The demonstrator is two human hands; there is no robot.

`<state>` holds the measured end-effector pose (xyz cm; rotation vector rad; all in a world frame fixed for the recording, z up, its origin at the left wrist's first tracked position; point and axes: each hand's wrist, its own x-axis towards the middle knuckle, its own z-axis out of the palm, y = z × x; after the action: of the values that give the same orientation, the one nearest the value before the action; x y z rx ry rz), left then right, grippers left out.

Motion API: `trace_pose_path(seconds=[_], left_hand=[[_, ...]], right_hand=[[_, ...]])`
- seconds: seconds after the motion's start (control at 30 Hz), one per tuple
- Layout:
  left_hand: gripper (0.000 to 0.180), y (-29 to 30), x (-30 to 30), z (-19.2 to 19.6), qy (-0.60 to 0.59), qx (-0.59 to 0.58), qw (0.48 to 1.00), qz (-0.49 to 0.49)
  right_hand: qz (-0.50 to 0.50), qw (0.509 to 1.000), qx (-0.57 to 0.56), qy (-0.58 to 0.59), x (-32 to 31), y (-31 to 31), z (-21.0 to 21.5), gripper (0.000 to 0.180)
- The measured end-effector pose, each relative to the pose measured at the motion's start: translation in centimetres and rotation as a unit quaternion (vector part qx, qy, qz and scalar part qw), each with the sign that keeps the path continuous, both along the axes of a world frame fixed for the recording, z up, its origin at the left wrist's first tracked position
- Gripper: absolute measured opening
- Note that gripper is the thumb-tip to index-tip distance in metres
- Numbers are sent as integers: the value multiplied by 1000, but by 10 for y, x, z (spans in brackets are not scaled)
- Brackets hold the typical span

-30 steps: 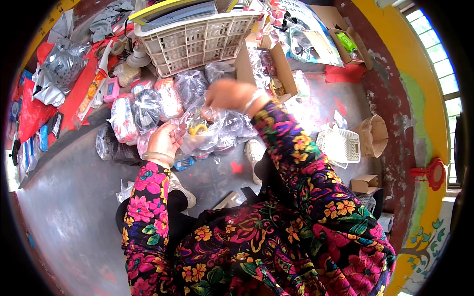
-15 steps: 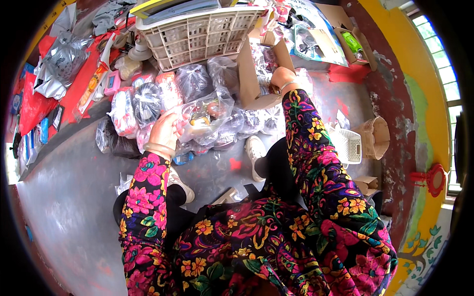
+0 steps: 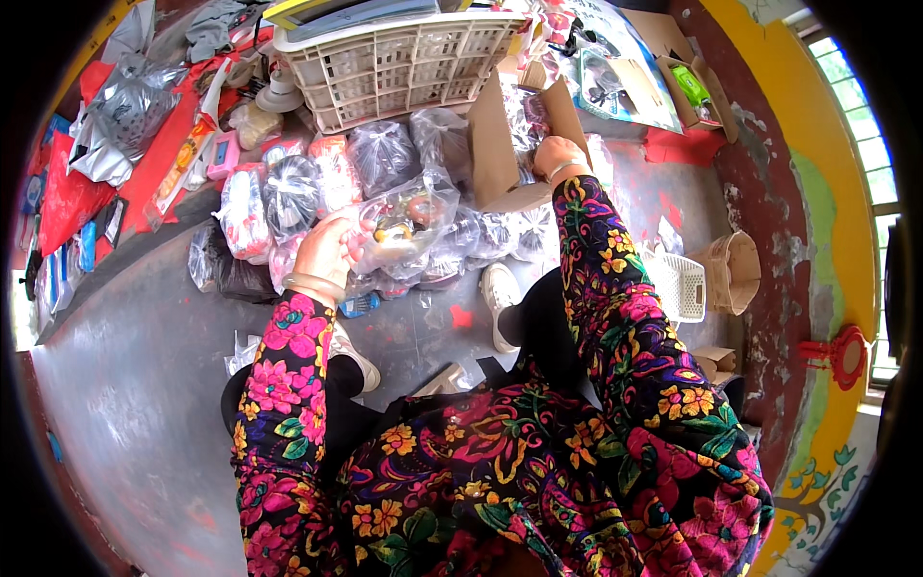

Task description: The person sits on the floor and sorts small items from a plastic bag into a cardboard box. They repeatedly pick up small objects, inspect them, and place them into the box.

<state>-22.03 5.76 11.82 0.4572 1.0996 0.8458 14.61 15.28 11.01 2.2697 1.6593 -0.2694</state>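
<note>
My left hand (image 3: 325, 252) is closed on the edge of a clear plastic bag (image 3: 415, 252), which has small mixed items in it, some yellowish and some reddish. The bag lies over a heap of other tied plastic bags. At the right side of an open cardboard box (image 3: 492, 165), my right hand (image 3: 561, 156) is curled at the opening. Its fingertips are turned in toward the box, and what they hold is hidden. Inside the box are plastic-wrapped packets (image 3: 525, 120) in dark and reddish tones.
A beige plastic crate (image 3: 394, 67) stands behind the bags. Tied bags of dark goods (image 3: 383, 154) surround my work. To the right are a white basket (image 3: 679, 286) and a brown paper bin (image 3: 731, 272). Red sheeting and silver bags (image 3: 120, 115) lie at far left.
My right hand has drawn up slightly at the box's opening, and its fingers are more curled. The left hand keeps hold of the clear bag, whose contents have shifted a little.
</note>
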Motion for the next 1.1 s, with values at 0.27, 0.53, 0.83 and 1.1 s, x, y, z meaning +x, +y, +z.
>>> trace_pose_path(seconds=[0.27,0.53,0.83,1.1], left_hand=[[17,-2,1,1,4,5,1000,4],[18,-2,2,2,12,-2,1000,5],[26,-3,1,-2,23,-10,1000,-1],[26,-2,1,-3,24,-2,1000,2]], right_hand=[[-80,986,144,14,-1,-2,13,26],[25,941,241,235,30,2,63,18],[108,764,21,636,-110,-24,62,20],[366,883,-17,294,-161,-24,-33,27]])
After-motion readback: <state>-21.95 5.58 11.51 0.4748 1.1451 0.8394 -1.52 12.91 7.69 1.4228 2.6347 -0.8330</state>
